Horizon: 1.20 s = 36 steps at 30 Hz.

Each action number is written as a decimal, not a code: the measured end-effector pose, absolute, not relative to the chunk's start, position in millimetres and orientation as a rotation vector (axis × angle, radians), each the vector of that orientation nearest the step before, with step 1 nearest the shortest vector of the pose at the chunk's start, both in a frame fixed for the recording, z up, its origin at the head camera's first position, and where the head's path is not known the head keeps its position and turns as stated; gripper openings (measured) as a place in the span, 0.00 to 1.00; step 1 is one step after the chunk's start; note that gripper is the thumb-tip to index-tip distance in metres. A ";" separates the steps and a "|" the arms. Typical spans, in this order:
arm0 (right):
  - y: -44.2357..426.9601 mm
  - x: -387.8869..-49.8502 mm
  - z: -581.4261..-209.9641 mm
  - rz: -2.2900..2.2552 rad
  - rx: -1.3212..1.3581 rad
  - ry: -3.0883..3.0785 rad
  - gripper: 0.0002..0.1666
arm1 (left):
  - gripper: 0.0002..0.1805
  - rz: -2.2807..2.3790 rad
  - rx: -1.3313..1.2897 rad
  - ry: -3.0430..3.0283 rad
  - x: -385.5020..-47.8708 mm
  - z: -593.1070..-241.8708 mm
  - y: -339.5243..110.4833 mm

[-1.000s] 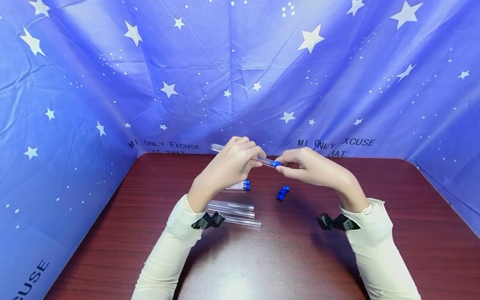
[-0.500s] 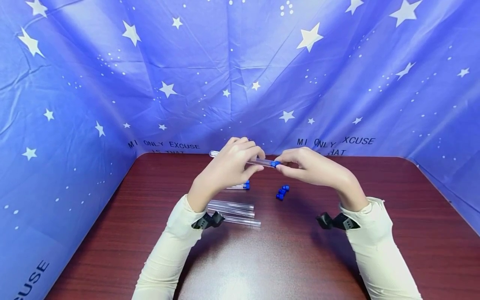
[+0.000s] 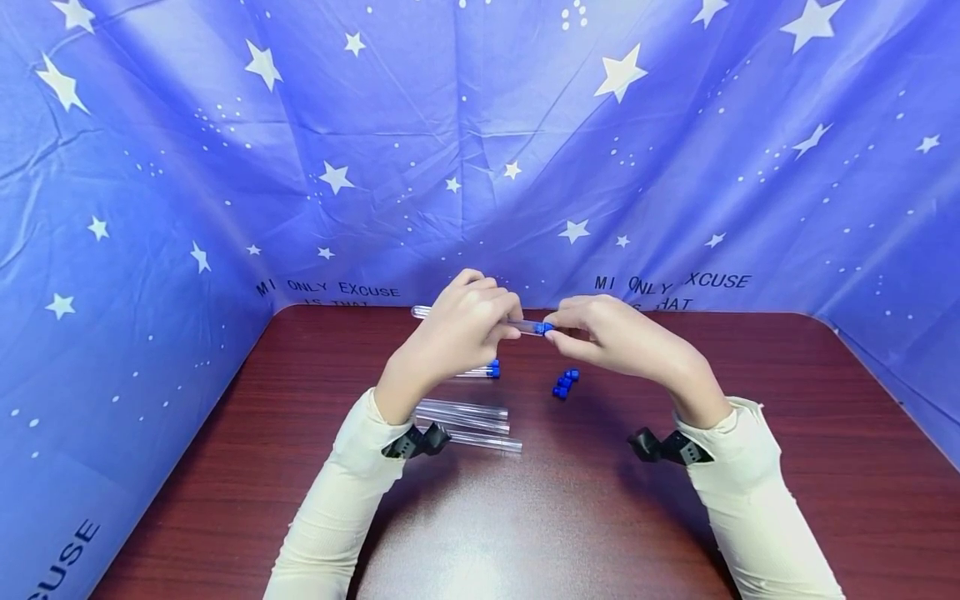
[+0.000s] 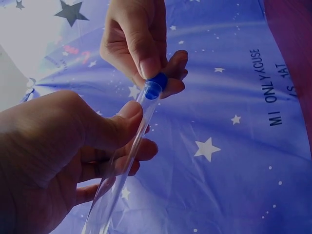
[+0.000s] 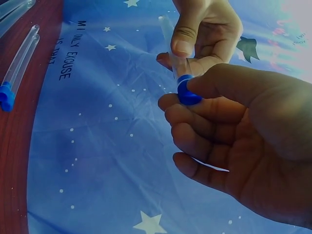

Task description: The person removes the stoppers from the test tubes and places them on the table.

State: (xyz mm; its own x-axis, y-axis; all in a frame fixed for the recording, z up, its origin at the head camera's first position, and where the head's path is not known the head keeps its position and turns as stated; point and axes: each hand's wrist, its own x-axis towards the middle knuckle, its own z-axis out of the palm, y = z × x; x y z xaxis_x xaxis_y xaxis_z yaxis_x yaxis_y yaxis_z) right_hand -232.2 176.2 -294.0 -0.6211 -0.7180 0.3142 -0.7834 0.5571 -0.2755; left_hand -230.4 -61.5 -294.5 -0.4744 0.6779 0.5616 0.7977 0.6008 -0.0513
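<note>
A clear tube (image 4: 127,158) is held raised over the table's far edge, pinched between the thumb and fingers of the left hand (image 3: 467,325). On the tube's right end sits a blue cap (image 5: 187,91), which the right hand (image 3: 618,337) pinches between thumb and index finger. In the left wrist view the cap's narrow lower part shows inside the tube mouth, its wider top outside. The left hand hides the tube's middle in the head view.
On the dark red table (image 3: 600,517), several uncapped clear tubes (image 3: 480,442) lie near the left forearm. Capped tubes (image 3: 492,369) lie behind them, partly hidden by the left hand. Several loose blue caps (image 3: 566,383) lie below the right hand. A starry blue cloth (image 3: 405,108) surrounds the table.
Both hands, with the tube and cap between them, have shifted slightly to the left. The tube now lies a little flatter than a second ago.
</note>
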 end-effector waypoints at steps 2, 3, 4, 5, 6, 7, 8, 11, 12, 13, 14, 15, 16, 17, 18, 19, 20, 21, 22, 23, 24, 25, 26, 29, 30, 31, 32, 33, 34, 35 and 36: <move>175.8 -232.0 -293.9 0.570 1.271 -2.610 0.08 | 0.04 -0.290 -1.162 -2.279 -230.4 -294.4 -61.3; 175.8 -231.9 -294.0 0.563 1.269 -2.603 0.08 | 0.04 -0.289 -1.162 -2.275 -230.5 -294.5 -61.1; 175.6 -231.8 -294.0 0.555 1.267 -2.595 0.07 | 0.04 -0.285 -1.161 -2.272 -230.3 -294.3 -61.0; 175.5 -231.8 -294.1 0.547 1.268 -2.589 0.07 | 0.04 -0.281 -1.160 -2.271 -230.4 -294.4 -60.8; 175.3 -231.8 -294.2 0.539 1.268 -2.582 0.07 | 0.04 -0.276 -1.160 -2.273 -230.4 -294.3 -60.6; 175.1 -231.8 -294.3 0.531 1.270 -2.575 0.07 | 0.04 -0.274 -1.160 -2.277 -230.5 -294.3 -60.4; 174.8 -231.7 -294.3 0.520 1.274 -2.568 0.06 | 0.04 -0.271 -1.161 -2.284 -230.5 -294.3 -60.3; 174.0 -230.9 -293.7 0.483 1.281 -2.549 0.06 | 0.03 -0.246 -1.159 -2.314 -230.4 -293.6 -60.0; 174.0 -230.1 -293.1 0.475 1.278 -2.544 0.05 | 0.04 -0.231 -1.159 -2.324 -230.3 -293.2 -59.8; 174.1 -229.3 -292.4 0.469 1.273 -2.540 0.05 | 0.05 -0.218 -1.158 -2.333 -230.4 -292.9 -59.8; 174.2 -228.4 -291.6 0.462 1.268 -2.537 0.05 | 0.06 -0.201 -1.158 -2.341 -230.6 -292.6 -59.6; 174.5 -227.6 -290.9 0.459 1.261 -2.536 0.04 | 0.08 -0.185 -1.157 -2.345 -230.8 -292.4 -59.6; 174.7 -226.8 -290.2 0.456 1.252 -2.536 0.04 | 0.09 -0.169 -1.156 -2.348 -231.0 -292.2 -59.5; 174.9 -226.1 -289.5 0.457 1.245 -2.536 0.04 | 0.10 -0.160 -1.156 -2.350 -231.3 -292.1 -59.5; 174.9 -225.8 -289.0 0.459 1.243 -2.537 0.03 | 0.11 -0.157 -1.155 -2.351 -231.4 -291.7 -59.4; 174.8 -225.6 -288.7 0.459 1.242 -2.541 0.03 | 0.11 -0.157 -1.153 -2.353 -231.3 -291.4 -59.5; 174.5 -225.8 -288.4 0.457 1.241 -2.544 0.04 | 0.10 -0.159 -1.149 -2.354 -231.2 -291.3 -59.7; 174.1 -226.0 -288.2 0.457 1.238 -2.547 0.03 | 0.10 -0.163 -1.145 -2.357 -231.1 -291.1 -59.9; 173.7 -226.3 -288.2 0.460 1.237 -2.551 0.04 | 0.10 -0.169 -1.141 -2.362 -231.1 -290.9 -60.2; 173.2 -226.7 -288.1 0.463 1.235 -2.555 0.03 | 0.10 -0.175 -1.137 -2.367 -230.9 -290.7 -60.6; 172.7 -226.9 -288.0 0.466 1.232 -2.560 0.03 | 0.10 -0.180 -1.133 -2.371 -230.8 -290.5 -61.1; 172.3 -226.9 -288.0 0.472 1.227 -2.566 0.03 | 0.09 -0.186 -1.130 -2.376 -230.6 -290.3 -61.7; 171.9 -226.9 -287.9 0.479 1.222 -2.571 0.03 | 0.09 -0.193 -1.127 -2.379 -230.5 -290.1 -62.2; 171.7 -226.3 -288.0 0.504 1.205 -2.584 0.04 | 0.08 -0.209 -1.126 -2.380 -230.3 -289.6 -63.4; 171.8 -225.9 -288.1 0.513 1.200 -2.587 0.04 | 0.08 -0.216 -1.126 -2.380 -230.3 -289.7 -63.7; 172.1 -225.6 -288.3 0.520 1.196 -2.590 0.05 | 0.08 -0.222 -1.127 -2.379 -230.3 -289.7 -63.8; 172.3 -225.3 -288.5 0.526 1.193 -2.592 0.05 | 0.08 -0.229 -1.129 -2.380 -230.5 -290.0 -63.9; 172.6 -225.0 -288.8 0.529 1.192 -2.593 0.06 | 0.07 -0.237 -1.131 -2.381 -230.6 -290.2 -63.9; 173.0 -224.6 -288.9 0.532 1.190 -2.595 0.06 | 0.07 -0.245 -1.135 -2.382 -230.9 -290.4 -63.8; 173.3 -224.3 -289.1 0.535 1.188 -2.596 0.06 | 0.07 -0.253 -1.138 -2.382 -230.9 -290.6 -63.9; 173.6 -224.0 -289.3 0.535 1.187 -2.597 0.06 | 0.06 -0.262 -1.143 -2.380 -230.9 -290.6 -63.8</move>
